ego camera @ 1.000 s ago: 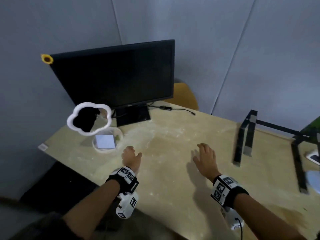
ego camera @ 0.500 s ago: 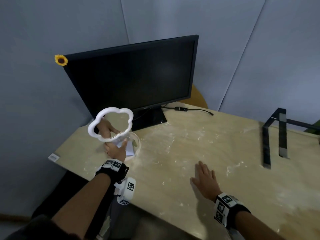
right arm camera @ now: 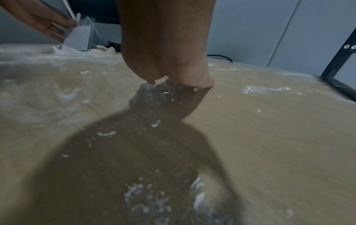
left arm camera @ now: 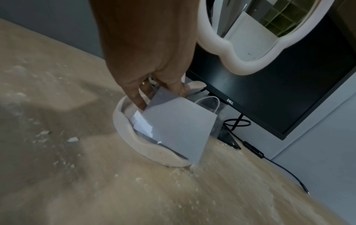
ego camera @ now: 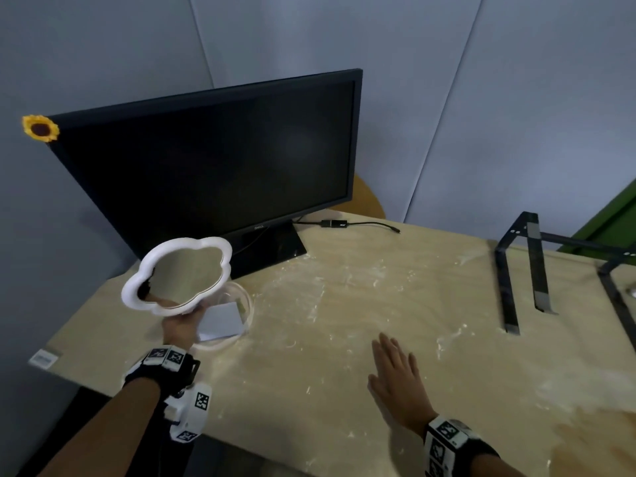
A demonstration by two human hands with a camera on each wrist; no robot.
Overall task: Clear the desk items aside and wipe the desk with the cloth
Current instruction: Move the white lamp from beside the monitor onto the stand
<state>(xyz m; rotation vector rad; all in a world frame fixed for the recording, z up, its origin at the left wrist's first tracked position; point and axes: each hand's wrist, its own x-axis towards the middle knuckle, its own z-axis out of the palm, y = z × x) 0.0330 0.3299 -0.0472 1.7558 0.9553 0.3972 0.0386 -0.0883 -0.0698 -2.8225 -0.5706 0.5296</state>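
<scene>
Your left hand (ego camera: pixel 181 328) reaches forward over the desk's left end with its fingers (left arm camera: pixel 134 97) curled down into the white tray (left arm camera: pixel 123 130), closing on the grey card (left arm camera: pixel 179 129) and the stem of the cloud-shaped mirror (ego camera: pixel 177 275); the exact grip on the stem is hidden behind the palm; the mirror stands tilted above the tray, just in front of the monitor (ego camera: pixel 213 166). Your right hand (ego camera: pixel 397 383) lies low over the desk (ego camera: pixel 395 304), palm down, fingers straight and close together; in the right wrist view its fingertips (right arm camera: pixel 200 82) look to be touching the wood. White powder (right arm camera: pixel 260 89) is scattered across the desk around both hands. A black metal stand (ego camera: pixel 523 270) sits well apart to your right; a black cable (ego camera: pixel 364 224) runs behind the monitor's base; a sunflower ornament (ego camera: pixel 40 128) clings to the monitor's top left corner.
</scene>
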